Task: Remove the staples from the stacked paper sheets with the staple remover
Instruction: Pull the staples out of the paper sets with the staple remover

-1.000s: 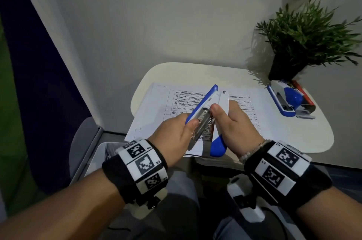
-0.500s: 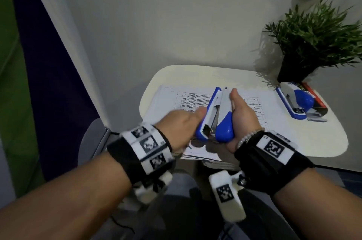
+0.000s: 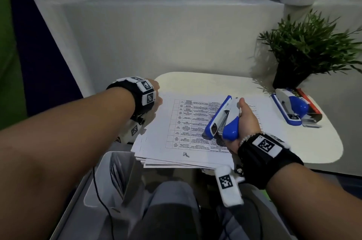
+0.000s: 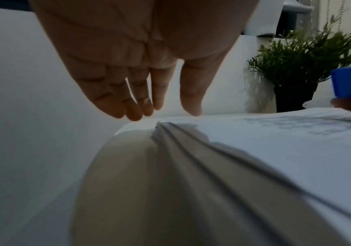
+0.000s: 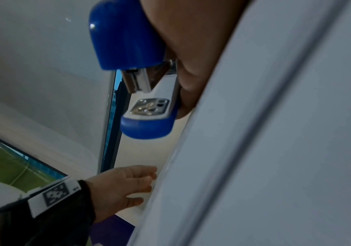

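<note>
The right fingers are curled round the staple remover, with the thumb laid along its white top, so the right hand has a firm hold of it. The tool is blue and white and built like a stapler. Its rounded blue nose points toward the person and its back end points away. In the right wrist view its upper part stands a little apart from its base, with the metal plate of the base showing. It sits low over the right half of the paper stack. Whether it touches the top sheet cannot be told.

The left fingers are straight and close together, pointing down at the far left corner of the stack, and they hold nothing. The thumb stands apart from them, its tip at the edge of the top sheet. Whether the left hand presses the paper is not clear.

The stack lies on a white table, its sheets fanned unevenly at the near edge, with a printed grid on top. Both wrists wear black bands with black-and-white square markers. To the right on the table, well apart from the hands, lies a second stapler against a red box. A potted plant stands just behind them. A grey bin sits below the table's near left edge.
</note>
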`<state>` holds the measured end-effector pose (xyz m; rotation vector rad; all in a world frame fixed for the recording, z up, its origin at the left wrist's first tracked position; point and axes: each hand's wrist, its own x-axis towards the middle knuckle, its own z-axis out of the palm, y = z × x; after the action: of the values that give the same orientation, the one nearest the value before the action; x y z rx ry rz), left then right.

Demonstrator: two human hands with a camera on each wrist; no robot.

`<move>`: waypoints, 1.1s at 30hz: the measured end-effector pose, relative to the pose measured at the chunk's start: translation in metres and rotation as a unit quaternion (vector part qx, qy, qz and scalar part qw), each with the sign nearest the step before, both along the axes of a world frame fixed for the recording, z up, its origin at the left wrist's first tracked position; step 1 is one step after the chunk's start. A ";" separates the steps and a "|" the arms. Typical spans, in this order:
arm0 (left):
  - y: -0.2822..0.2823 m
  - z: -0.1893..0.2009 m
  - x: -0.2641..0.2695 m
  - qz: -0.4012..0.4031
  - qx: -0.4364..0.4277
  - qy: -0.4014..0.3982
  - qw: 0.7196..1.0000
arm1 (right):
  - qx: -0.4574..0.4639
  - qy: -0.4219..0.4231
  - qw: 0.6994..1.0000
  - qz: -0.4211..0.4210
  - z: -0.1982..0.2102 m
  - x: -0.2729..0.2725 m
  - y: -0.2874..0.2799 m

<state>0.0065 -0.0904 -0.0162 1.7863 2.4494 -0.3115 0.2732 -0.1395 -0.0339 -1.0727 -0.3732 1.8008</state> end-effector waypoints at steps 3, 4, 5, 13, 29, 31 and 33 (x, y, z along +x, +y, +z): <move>0.007 0.005 0.008 -0.042 -0.047 0.028 0.998 | 0.001 -0.016 1.000 -0.001 0.002 -0.001 -0.001; 0.010 0.004 0.012 -0.055 -0.062 0.029 0.996 | 0.002 -0.017 1.000 -0.002 0.003 -0.001 -0.001; 0.010 0.006 0.016 -0.068 -0.075 0.041 0.994 | 0.002 -0.017 1.000 -0.004 0.003 -0.001 -0.001; 0.006 -0.005 0.022 -0.107 -0.072 0.054 0.990 | 0.007 -0.021 1.000 -0.013 0.002 -0.002 -0.003; 0.020 0.000 0.028 -0.072 -0.103 0.077 0.989 | 0.008 -0.021 1.000 -0.002 -0.001 0.000 -0.002; 0.035 -0.013 0.022 -0.079 -0.114 0.068 0.988 | 0.009 -0.024 1.000 -0.003 -0.001 0.000 -0.002; 0.033 -0.014 0.024 -0.078 -0.115 0.058 0.989 | 0.008 -0.028 1.000 -0.004 -0.001 0.000 -0.002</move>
<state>0.0301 -0.0575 -0.0302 1.9082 2.2383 -0.6988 0.2733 -0.1415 -0.0353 -1.1139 -0.4172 1.7607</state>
